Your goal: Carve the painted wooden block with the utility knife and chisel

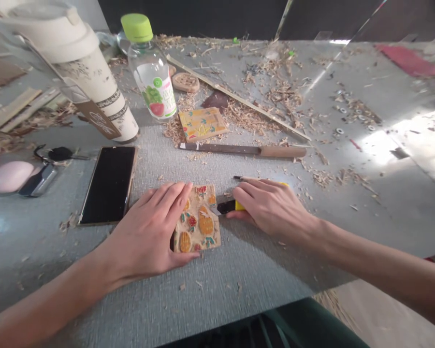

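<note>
Left hand (pixel 154 232) flat on patterned tile (pixel 200 223) | right hand (pixel 268 205) grips yellow cutter (pixel 229 206)

No legible text, bottle label (pixel 155 94) shows only blurred print, cup sleeve (pixel 97 118) script unreadable

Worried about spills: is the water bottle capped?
Capped: the green cap sits on the upright bottle.

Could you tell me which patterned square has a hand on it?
The nearer square, with fruit motifs, under the left hand; the other square lies untouched beside the bottle.
</note>
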